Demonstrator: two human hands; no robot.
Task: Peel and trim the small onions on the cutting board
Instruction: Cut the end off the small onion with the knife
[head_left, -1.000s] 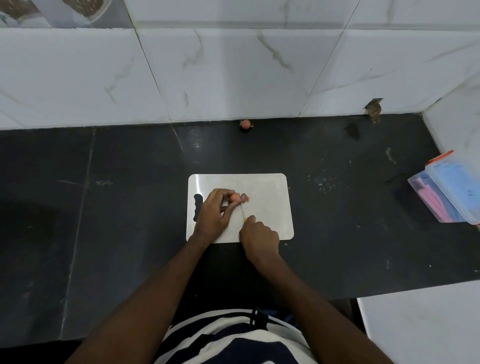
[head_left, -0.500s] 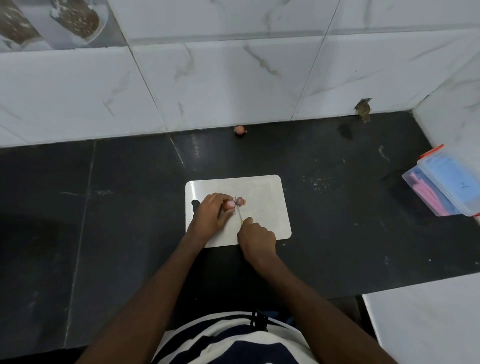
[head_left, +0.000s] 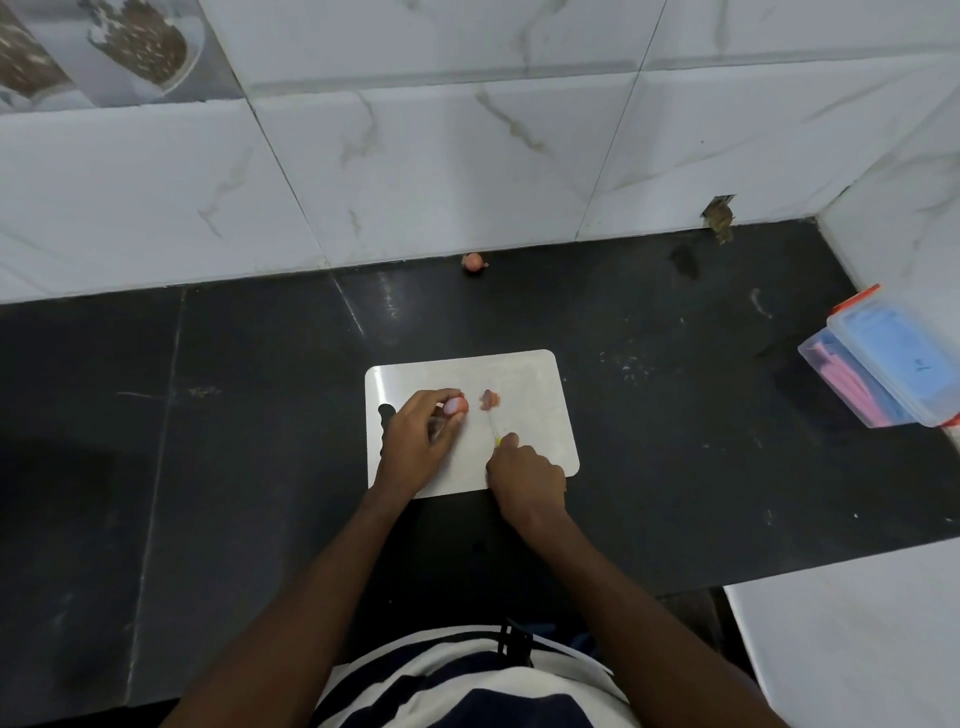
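On the white plastic cutting board (head_left: 524, 374), the left hand (head_left: 415, 441) pinches a small pink onion (head_left: 457, 405). The right hand (head_left: 527, 475) grips a thin yellow-handled knife (head_left: 493, 428) beside the cut-off onion scrap (head_left: 490, 399).

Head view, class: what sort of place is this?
Probably a home kitchen: a dark stone counter against marble-look wall tiles, with a white cutting board where hands work on a small onion.

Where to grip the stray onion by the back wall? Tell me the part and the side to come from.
Pinch the stray onion across its round middle, coming from above and the front: the tiled wall blocks its far side, while the black counter lies bare in front of it. A small tip seems to stick out to its right, so avoid pinching there.
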